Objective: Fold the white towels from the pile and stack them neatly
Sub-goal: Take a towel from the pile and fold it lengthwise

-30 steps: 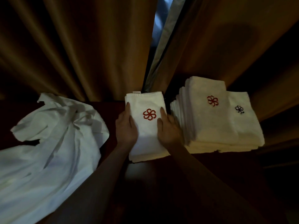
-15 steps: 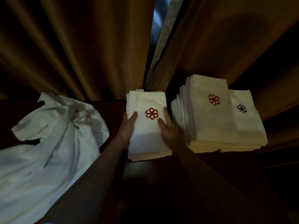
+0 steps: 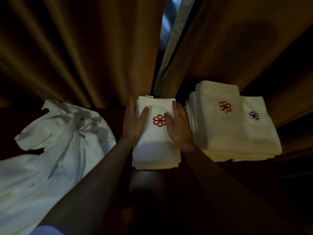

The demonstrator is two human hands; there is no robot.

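From the head camera, a folded white towel [image 3: 155, 136] with a red pinwheel emblem [image 3: 159, 120] lay at the centre of a dark tabletop [image 3: 145, 192], its far edge close to the curtains.

The left hand [image 3: 133, 122] lay flat along the towel's nine o'clock edge, fingers straight, thumb spread onto the cloth toward the emblem. The right hand [image 3: 177, 123] lay flat on the three o'clock side, fingers straight, thumb also reaching toward the emblem. The two hands were apart, one on either side of the emblem, both pressing on the towel and gripping nothing.

At three o'clock from this towel, just beside it, stood a stack of folded white towels [image 3: 220, 133]; its top towel bore a red emblem [image 3: 225, 106]. A towel with a dark emblem [image 3: 254, 115] sat on the stack's three o'clock side, partly under the top one.

At nine o'clock, well apart from the folded towel, a loose pile of unfolded white cloth [image 3: 55, 150] sprawled toward the seven o'clock corner.

At twelve o'clock hung brown curtains [image 3: 84, 48], parted by a narrow gap with a grey lining [image 3: 176, 39]. A light sleeve edge [image 3: 45, 230] showed at the bottom.
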